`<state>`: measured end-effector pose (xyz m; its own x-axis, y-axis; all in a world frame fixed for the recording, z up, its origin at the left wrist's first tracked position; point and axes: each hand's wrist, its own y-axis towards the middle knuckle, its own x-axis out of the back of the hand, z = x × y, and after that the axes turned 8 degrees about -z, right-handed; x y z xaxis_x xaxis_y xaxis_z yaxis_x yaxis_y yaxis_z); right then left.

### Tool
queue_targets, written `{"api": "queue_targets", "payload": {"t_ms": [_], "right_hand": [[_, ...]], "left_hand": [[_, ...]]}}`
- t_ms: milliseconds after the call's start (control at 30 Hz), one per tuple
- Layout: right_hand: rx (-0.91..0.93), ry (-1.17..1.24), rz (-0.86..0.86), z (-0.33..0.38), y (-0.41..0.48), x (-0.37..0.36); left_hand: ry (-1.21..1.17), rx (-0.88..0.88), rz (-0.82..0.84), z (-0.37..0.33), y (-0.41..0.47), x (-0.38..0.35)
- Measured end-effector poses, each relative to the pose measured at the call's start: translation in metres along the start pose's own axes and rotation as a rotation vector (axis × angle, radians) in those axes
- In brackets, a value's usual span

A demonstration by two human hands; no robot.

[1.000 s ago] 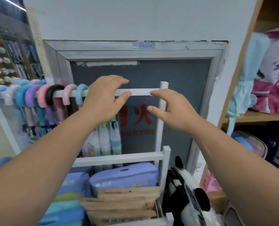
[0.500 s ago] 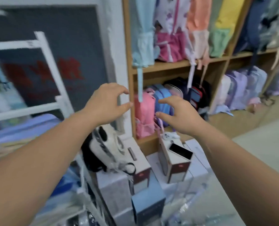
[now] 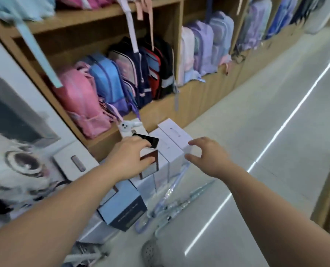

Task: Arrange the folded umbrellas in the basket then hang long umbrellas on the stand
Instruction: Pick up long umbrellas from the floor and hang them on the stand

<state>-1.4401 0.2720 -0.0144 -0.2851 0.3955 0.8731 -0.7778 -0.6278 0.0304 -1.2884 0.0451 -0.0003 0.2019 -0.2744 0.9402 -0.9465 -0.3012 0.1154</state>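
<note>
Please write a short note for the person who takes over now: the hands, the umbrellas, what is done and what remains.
Left hand: open, holds nothing, above the boxes, close to a phone.
Right hand: open, holds nothing, next to the boxes.
Long umbrellas: lying on the floor in front of the boxes, untouched.
The stand and the basket are out of view, so finished work cannot be judged.
Left to do: pick up these umbrellas and hang them on the stand.

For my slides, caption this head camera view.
Left hand and right hand hover empty above white boxes; long umbrellas lie on the floor.
</note>
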Motion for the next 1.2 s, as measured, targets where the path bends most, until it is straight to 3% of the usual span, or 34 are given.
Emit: {"api": "queue_targets", "payload": {"t_ms": [233, 500, 933, 1200], "right_hand": [[-0.185, -0.078, 0.172, -0.093, 0.03, -0.067], [-0.189, -0.121, 0.385, -0.199, 0.076, -0.179], [-0.085, -0.24, 0.631, -0.389, 0.145, -0.473], [-0.018, -0.163, 0.711, -0.447, 0.166, -0.648]], "left_hand": [[-0.084, 0.102, 0.239, 0.014, 0.051, -0.123], [-0.1, 0.269, 0.39, 0.037, 0.075, -0.272], [-0.127, 0.531, 0.554, 0.118, 0.077, -0.618], [-0.096, 0.615, 0.623, 0.183, 0.069, -0.772]]}}
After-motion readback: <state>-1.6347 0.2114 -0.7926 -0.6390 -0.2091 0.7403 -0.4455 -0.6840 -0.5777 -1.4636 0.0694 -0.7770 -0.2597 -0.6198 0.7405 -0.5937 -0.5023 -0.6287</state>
